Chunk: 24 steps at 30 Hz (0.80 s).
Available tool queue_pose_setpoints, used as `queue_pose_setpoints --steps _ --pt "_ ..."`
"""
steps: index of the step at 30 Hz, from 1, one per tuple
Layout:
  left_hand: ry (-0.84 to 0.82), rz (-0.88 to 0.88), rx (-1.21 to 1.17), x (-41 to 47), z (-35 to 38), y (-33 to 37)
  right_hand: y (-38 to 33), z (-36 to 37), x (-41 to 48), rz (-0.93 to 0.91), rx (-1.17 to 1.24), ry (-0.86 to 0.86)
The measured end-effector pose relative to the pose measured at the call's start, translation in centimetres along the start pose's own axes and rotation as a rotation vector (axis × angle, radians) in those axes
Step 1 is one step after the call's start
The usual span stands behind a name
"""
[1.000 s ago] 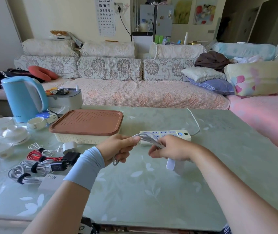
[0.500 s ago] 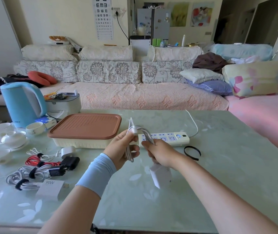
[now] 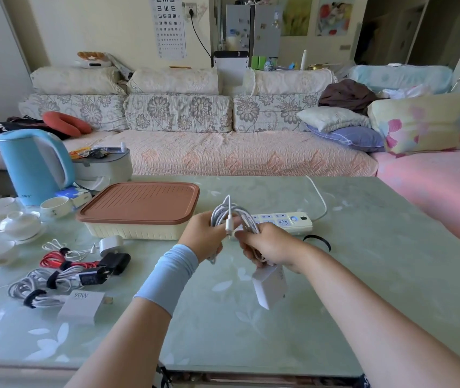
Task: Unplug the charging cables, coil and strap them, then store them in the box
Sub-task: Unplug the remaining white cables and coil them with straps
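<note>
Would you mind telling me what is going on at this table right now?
A person holds a coiled white cable in the left hand and right hand above the table, its white charger hanging beneath. A black strap lies on the table near the power strip, not yet on the coil. Other strapped cables lie at the left, and the box has its lid on.

The cable [image 3: 230,217] you hold is white, and so is its charger block [image 3: 269,287]. Your sleeve [image 3: 167,275] is pale blue. The surface [image 3: 363,261] before you is pale green with a white leaf pattern. On it, the box [image 3: 128,231] is cream with a ribbed reddish-brown lid [image 3: 139,204], the power strip [image 3: 282,222] white with bluish sockets, the strap [image 3: 318,242] black, the kettle [image 3: 33,166] sky blue. The sofa [image 3: 178,113] has a grey flower print.
</note>
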<state>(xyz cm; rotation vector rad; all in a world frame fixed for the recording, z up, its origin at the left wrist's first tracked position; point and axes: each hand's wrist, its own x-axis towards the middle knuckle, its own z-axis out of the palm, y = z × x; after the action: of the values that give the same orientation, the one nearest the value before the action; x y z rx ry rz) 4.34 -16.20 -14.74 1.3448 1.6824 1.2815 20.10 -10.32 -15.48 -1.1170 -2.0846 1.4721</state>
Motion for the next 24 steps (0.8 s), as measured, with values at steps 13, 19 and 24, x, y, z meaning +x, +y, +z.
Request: queue_pose_setpoints --steps 13,19,24 --pt "0.256 0.497 1.034 -0.5 -2.9 1.9 -1.0 -1.0 -0.8 0.025 0.059 -0.194" --pt "0.129 0.332 0.737 -1.1 -2.2 1.1 -0.5 -0.6 -0.9 0.017 -0.160 0.033" --pt "-0.142 0.031 -0.039 -0.5 -2.4 -1.3 -0.5 -0.1 -1.0 0.039 -0.107 -0.078"
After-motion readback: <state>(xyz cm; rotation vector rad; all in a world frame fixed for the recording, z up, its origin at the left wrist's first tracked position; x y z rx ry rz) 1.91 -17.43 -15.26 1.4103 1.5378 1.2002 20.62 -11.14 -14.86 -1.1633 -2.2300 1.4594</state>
